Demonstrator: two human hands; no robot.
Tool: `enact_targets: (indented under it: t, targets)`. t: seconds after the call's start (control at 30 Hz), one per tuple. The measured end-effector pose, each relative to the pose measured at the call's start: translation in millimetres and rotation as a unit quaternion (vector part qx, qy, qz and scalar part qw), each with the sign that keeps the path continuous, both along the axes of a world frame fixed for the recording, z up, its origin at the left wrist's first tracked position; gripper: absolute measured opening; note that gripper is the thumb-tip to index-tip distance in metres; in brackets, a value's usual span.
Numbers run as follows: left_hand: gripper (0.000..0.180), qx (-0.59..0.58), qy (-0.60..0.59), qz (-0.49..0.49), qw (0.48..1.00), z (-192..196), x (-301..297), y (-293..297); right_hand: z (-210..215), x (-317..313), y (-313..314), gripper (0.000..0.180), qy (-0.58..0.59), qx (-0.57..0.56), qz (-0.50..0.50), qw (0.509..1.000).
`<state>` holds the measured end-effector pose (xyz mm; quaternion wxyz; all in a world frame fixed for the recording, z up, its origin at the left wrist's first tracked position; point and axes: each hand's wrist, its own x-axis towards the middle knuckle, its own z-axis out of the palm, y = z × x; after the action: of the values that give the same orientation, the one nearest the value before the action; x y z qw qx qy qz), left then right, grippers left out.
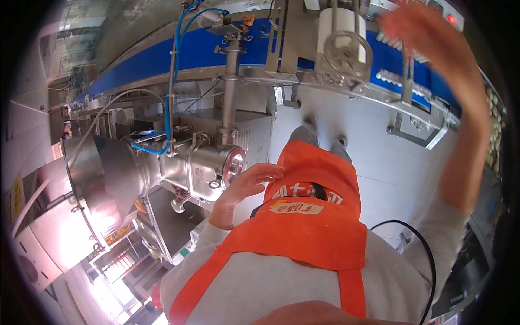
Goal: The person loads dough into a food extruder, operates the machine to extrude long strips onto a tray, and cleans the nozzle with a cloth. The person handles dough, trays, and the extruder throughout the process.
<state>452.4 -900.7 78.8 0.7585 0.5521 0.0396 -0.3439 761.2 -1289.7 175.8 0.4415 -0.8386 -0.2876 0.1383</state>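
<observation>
My left hand point(247, 186) hangs before the orange apron point(303, 235), holding nothing. Its fingers are loosely bent and apart, between the apron and the round steel end of a filling machine point(208, 165). At the upper right my right hand point(417, 32) reaches over the far side of the blue conveyor belt point(195, 51). Motion smears its fingers, so I cannot tell whether they hold anything. Near it are a control box with a red light point(452, 20) and a toothed white strip point(403, 82) over the belt.
A handwheel point(348, 52) stands before a white roller point(325, 38) on the conveyor frame. At left, a large steel hopper point(103, 173) joins the filling machine, and a vertical steel pipe point(231, 86) rises to the belt. Blue air hoses point(172, 81) run alongside. Pale round pieces point(494, 127) lie at the far right.
</observation>
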Motion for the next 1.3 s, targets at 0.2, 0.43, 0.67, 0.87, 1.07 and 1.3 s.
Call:
enact_targets:
  t: [0.2, 0.43, 0.67, 0.87, 1.07, 1.3]
  targets:
    - [0.058, 0.037, -0.011, 0.035, 0.999, 57, 100, 13, -90, 234, 267, 0.024, -0.207, -0.281, 0.257, 0.901]
    - [0.060, -0.092, -0.064, 0.140, 0.984, 53, 128, 71, -281, 253, 379, 0.066, -0.191, -0.346, 0.228, 0.890]
    - [0.057, -0.076, 0.047, 0.247, 0.965, 59, 173, 59, -310, 262, 408, 0.070, -0.166, -0.226, 0.347, 0.895]
    - [0.064, -0.126, 0.064, 0.246, 0.959, 51, 200, 62, -307, 271, 422, 0.063, -0.107, -0.187, 0.357, 0.909]
    - [0.066, -0.120, 0.076, 0.253, 0.957, 49, 217, 63, -296, 262, 407, 0.063, -0.148, -0.156, 0.403, 0.889]
    - [0.066, -0.115, 0.098, 0.247, 0.957, 43, 218, 69, -302, 263, 414, 0.044, -0.135, -0.155, 0.435, 0.877]
